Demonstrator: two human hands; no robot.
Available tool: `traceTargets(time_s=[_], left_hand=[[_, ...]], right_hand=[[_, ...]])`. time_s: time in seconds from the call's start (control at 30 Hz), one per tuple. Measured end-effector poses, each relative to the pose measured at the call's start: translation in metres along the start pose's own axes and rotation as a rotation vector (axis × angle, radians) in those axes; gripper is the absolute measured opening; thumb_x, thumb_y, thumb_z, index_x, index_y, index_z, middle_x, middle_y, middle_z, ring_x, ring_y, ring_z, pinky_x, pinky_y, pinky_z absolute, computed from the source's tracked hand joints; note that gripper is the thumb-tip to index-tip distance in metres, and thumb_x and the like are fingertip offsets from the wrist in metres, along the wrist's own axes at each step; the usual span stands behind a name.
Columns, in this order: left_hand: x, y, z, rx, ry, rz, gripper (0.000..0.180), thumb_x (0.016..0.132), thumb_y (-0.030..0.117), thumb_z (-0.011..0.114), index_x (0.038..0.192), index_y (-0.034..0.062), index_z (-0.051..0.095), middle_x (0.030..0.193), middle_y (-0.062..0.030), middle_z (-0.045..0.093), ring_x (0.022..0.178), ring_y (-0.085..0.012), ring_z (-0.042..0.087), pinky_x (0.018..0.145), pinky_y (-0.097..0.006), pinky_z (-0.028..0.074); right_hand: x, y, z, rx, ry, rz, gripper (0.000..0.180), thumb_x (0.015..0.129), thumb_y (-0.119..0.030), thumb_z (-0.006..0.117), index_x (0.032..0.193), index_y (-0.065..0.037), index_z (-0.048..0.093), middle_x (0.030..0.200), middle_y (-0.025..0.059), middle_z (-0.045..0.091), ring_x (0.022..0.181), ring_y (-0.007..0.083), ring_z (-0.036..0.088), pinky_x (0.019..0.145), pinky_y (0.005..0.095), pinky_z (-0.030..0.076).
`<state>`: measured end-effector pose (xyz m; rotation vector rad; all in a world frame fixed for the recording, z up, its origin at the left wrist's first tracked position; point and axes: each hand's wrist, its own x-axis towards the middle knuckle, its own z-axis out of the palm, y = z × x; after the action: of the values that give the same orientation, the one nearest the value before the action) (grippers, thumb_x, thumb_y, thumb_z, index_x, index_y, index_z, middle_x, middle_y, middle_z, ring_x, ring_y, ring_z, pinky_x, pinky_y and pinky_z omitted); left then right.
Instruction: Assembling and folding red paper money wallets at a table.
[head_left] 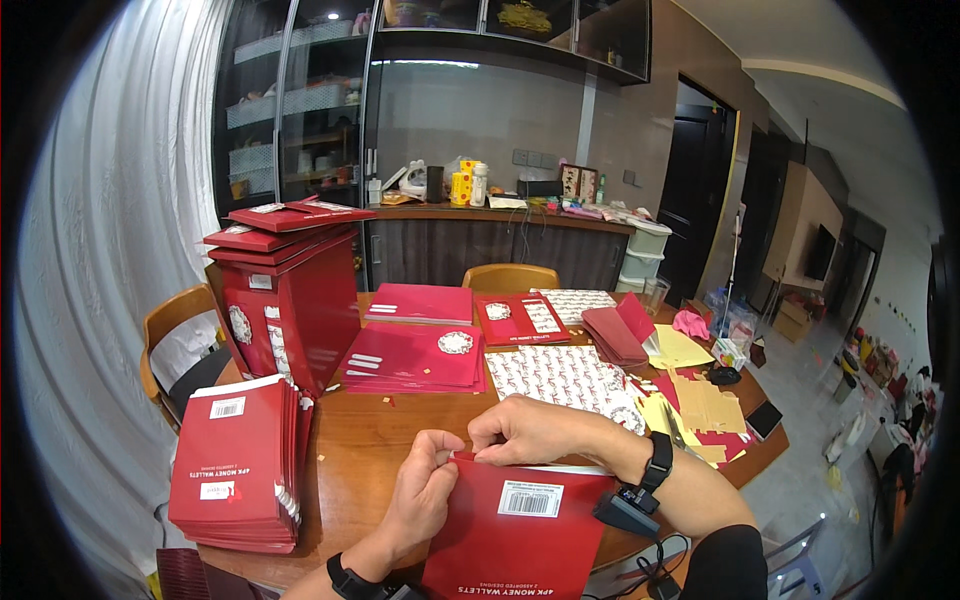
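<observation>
A flat red cardboard packet with a white barcode sticker [515, 530] lies on the near edge of the round wooden table [370, 450], its top flap pinched by the fingers of the left hand [425, 490] and the right hand [530, 430]. Judging by the scene, much is finished: a stack of matching red packets [235, 475] sits to the left, while patterned red-and-white sheets [565, 380] and yellow paper pieces [700, 405] beyond remain loose.

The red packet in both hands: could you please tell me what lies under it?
Under the red packet shows the wooden table, beyond its upper and left edges. Both hands, left and right, pinch its top edge. The tabletop directly beneath is covered.
</observation>
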<state>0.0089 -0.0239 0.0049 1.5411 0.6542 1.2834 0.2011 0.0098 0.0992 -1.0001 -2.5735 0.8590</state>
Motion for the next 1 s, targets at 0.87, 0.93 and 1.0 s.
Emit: traceTargets(time_s=[0.87,0.93,1.0], left_hand=[[0.000,0.007,0.001,-0.108,-0.029,-0.016,0.023,0.088,-0.002,0.040,0.110,-0.0015,0.044,0.093,-0.0055,0.056,0.078,-0.0051,0.048,0.069,-0.020,0.041],[0.000,0.007,0.000,-0.101,-0.037,-0.013,0.022,0.088,-0.002,0.040,0.109,-0.0013,0.044,0.092,-0.0047,0.056,0.078,-0.0049,0.048,0.068,-0.019,0.040],[-0.001,0.011,0.004,-0.132,-0.030,-0.014,0.021,0.088,-0.002,0.040,0.109,-0.0012,0.045,0.091,-0.0042,0.056,0.078,-0.0046,0.047,0.068,-0.019,0.040]], right_hand=[[0.006,0.001,0.006,0.164,0.038,-0.013,0.034,0.086,-0.021,0.066,0.061,-0.003,0.052,0.051,0.0007,0.047,0.050,0.0088,0.042,0.046,0.0299,0.034],[0.007,0.003,0.006,0.161,0.033,-0.008,0.035,0.086,-0.021,0.066,0.061,-0.003,0.051,0.050,0.0005,0.047,0.050,0.0086,0.041,0.046,0.0300,0.034],[0.007,0.003,0.005,0.158,0.028,-0.003,0.035,0.086,-0.022,0.066,0.060,-0.003,0.051,0.050,0.0002,0.046,0.049,0.0083,0.041,0.046,0.0301,0.033]])
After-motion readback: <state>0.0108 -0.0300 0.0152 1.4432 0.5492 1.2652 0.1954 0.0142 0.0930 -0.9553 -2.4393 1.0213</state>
